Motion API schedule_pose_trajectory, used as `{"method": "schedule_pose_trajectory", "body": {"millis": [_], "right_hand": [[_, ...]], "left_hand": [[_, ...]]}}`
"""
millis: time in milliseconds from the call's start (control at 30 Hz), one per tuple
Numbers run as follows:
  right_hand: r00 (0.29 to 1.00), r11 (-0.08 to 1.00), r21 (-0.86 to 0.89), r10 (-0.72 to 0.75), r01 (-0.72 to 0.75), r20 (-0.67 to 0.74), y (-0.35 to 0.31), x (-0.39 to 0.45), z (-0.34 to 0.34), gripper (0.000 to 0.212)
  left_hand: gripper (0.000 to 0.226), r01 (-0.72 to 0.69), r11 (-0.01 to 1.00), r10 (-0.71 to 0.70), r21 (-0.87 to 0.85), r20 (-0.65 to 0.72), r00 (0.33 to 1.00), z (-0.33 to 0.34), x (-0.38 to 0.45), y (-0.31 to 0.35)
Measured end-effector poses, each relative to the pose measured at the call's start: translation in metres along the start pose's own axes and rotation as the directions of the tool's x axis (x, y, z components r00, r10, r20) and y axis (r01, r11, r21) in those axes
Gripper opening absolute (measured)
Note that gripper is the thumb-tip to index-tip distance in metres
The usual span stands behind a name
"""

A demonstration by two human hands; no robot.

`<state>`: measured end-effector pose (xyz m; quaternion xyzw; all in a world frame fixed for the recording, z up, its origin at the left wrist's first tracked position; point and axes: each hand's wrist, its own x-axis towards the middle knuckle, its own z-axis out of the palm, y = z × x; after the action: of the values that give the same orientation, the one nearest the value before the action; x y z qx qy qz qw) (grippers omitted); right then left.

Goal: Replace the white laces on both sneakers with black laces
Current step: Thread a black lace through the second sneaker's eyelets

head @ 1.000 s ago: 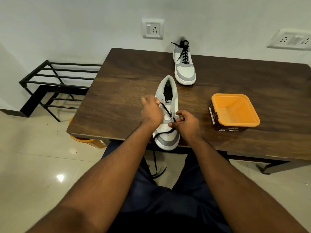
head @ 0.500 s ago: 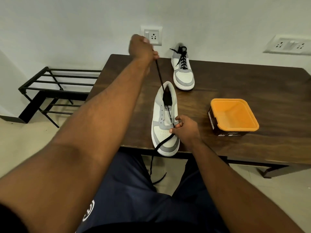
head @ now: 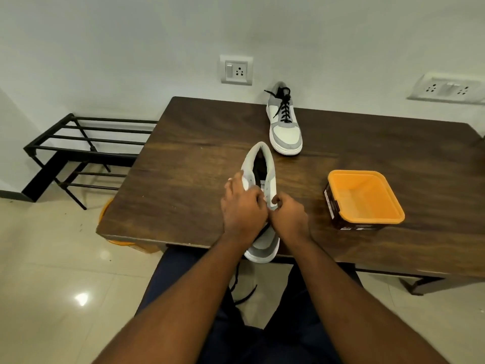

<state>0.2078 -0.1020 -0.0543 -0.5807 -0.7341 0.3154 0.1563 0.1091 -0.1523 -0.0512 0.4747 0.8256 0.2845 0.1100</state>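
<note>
Hands (head: 265,214) on sneaker (head: 259,179); toe nearward

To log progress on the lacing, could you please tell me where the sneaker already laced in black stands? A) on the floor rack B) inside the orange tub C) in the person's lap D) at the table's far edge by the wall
D: the grey-and-white sneaker with black laces stands at the far edge of the dark wooden table, near the wall.
</note>
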Motion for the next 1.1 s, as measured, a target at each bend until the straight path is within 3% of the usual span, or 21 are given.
{"method": "schedule_pose_trajectory", "body": {"millis": [133,267,367,433,500,600,700,767,800,900,967,1033,1100], "right_hand": [[0.999,0.995,-0.084,-0.047,0.046,-0.006,-0.003,0.003,0.0,0.033],[0.998,0.994,-0.095,-0.057,0.057,0.001,-0.005,0.004,-0.001,0.023],[0.997,0.995,-0.092,-0.054,0.049,-0.05,-0.004,0.0,0.002,0.014],[0.998,0.999,-0.017,-0.032,0.031,-0.06,-0.001,-0.001,0.002,0.02],[0.998,0.997,0.077,-0.026,0.03,-0.054,0.005,0.0,0.003,0.031],[0.999,0.984,0.175,-0.032,0.035,-0.019,0.011,0.002,0.001,0.029],[0.998,0.984,0.176,-0.033,0.024,0.045,0.013,0.004,-0.001,0.015],[0.997,0.985,0.174,-0.01,-0.002,0.071,0.014,0.008,0.001,0.015],[0.997,0.984,0.175,0.008,-0.022,0.082,0.013,0.01,0.0,0.017],[0.995,0.985,0.172,0.015,-0.033,0.104,0.01,0.011,0.002,0.022],[0.995,0.987,0.159,0.013,-0.029,0.103,0.008,0.013,0.002,0.021],[0.992,0.99,0.132,0.025,-0.042,0.123,0.006,0.012,0.001,0.02],[0.991,0.994,0.095,0.036,-0.049,0.131,0.005,0.013,0.0,0.019]], "left_hand": [[0.028,-0.004,0.971,-0.024,0.237,0.116,0.993,-0.006,0.001,0.008],[0.032,-0.119,0.862,0.018,0.492,0.205,0.979,-0.006,0.005,0.014],[0.033,-0.157,0.828,-0.001,0.539,0.281,0.96,-0.007,0.01,0.018],[0.036,-0.061,0.895,-0.095,0.441,0.324,0.941,-0.003,0.015,0.017],[0.037,0.144,0.968,-0.205,0.204,0.317,0.926,0.002,0.019,0.015],[0.026,0.345,0.916,-0.304,-0.202,0.209,0.929,0.004,0.017,0.016],[0.01,0.285,0.849,-0.312,-0.445,0.012,0.95,-0.005,0.019,0.024],[0.028,0.13,0.715,-0.298,-0.686,-0.131,0.945,-0.024,0.036,0.036],[0.031,0.048,0.679,-0.301,-0.733,-0.218,0.928,-0.037,0.05,0.044],[0.006,-0.09,0.718,-0.235,-0.69,-0.362,0.902,-0.086,0.106,0.074],[0.015,-0.125,0.688,-0.2,-0.715,-0.352,0.914,-0.114,0.139,0.096],[0.03,-0.156,0.733,-0.17,-0.663,-0.4,0.901,-0.122,0.165,0.099],[0.016,-0.093,0.772,-0.146,-0.629,-0.317,0.937,-0.116,0.188,0.083]]}}
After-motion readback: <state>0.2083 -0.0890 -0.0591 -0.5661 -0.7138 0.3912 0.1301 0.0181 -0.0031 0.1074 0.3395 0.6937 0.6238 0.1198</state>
